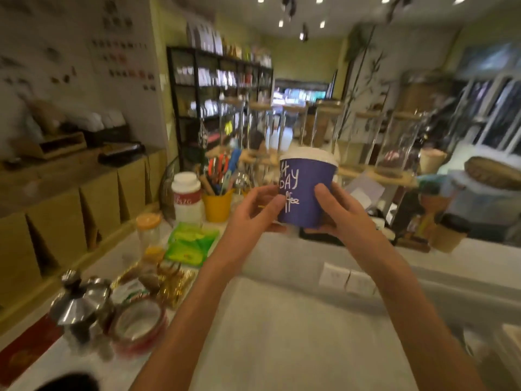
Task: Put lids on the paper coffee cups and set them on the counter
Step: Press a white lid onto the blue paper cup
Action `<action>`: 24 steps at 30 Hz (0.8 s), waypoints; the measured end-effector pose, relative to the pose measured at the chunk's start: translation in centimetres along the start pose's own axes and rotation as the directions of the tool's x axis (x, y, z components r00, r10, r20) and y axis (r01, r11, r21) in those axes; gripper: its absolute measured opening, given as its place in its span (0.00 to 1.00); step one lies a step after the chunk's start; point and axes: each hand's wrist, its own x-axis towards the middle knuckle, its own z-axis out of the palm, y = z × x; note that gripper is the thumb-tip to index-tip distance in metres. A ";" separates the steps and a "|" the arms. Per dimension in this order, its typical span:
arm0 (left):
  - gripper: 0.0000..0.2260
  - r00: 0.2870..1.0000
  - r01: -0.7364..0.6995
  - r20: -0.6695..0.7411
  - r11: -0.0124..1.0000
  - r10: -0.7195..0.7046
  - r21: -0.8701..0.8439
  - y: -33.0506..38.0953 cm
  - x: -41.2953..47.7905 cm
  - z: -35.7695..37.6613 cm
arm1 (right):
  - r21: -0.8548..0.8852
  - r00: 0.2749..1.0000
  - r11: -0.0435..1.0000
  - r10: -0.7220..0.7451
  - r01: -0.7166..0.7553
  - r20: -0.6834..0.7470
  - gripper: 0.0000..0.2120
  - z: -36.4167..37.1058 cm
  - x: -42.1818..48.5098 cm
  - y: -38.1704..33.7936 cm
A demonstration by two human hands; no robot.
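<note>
A purple paper coffee cup (306, 190) with white handwriting is held up at chest height above the pale counter (282, 320). A white lid (308, 156) sits on its rim. My left hand (253, 213) grips the cup's left side with the thumb near the lettering. My right hand (341, 213) wraps the right side and the bottom, thumb across the front. The cup stays upright and apart from the counter. The frame is blurred by motion.
To the left stand a yellow pot of pens and scissors (218, 206), a white-capped bottle (186, 196), an orange-lidded jar (148, 230), green packets (190, 244) and a metal moka pot (81, 303). Glass jars with wooden lids (324, 125) line a raised ledge behind the cup.
</note>
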 end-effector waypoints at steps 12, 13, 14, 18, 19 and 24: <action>0.26 0.953 0.159 0.301 0.916 -0.044 -0.368 7.3 4.0 5.5 | 0.117 0.999 0.993 -0.034 0.030 0.028 0.25 -3.8 2.3 -8.1; 0.27 0.962 0.147 0.270 0.920 -0.047 -0.363 7.5 4.0 5.6 | 0.081 0.999 0.996 -0.039 0.039 -0.001 0.22 -3.8 2.2 -8.4; 0.27 0.971 0.135 0.235 0.922 -0.050 -0.363 7.6 4.0 5.8 | 0.024 0.998 0.998 -0.055 0.055 -0.030 0.20 -3.7 2.2 -8.6; 0.23 0.997 -0.075 0.003 0.975 0.078 -0.210 8.6 3.9 6.6 | -0.098 0.978 0.979 -0.188 0.179 -0.090 0.15 -3.5 2.2 -9.3; 0.24 0.988 -0.147 -0.058 0.983 0.142 -0.108 8.8 3.7 7.0 | -0.088 0.973 0.977 -0.205 0.197 -0.103 0.18 -3.3 2.1 -9.3; 0.35 0.895 -0.331 -0.154 0.855 0.418 0.399 9.0 2.5 8.7 | -0.139 0.958 0.952 -0.282 0.272 -0.058 0.38 -1.1 1.8 -9.5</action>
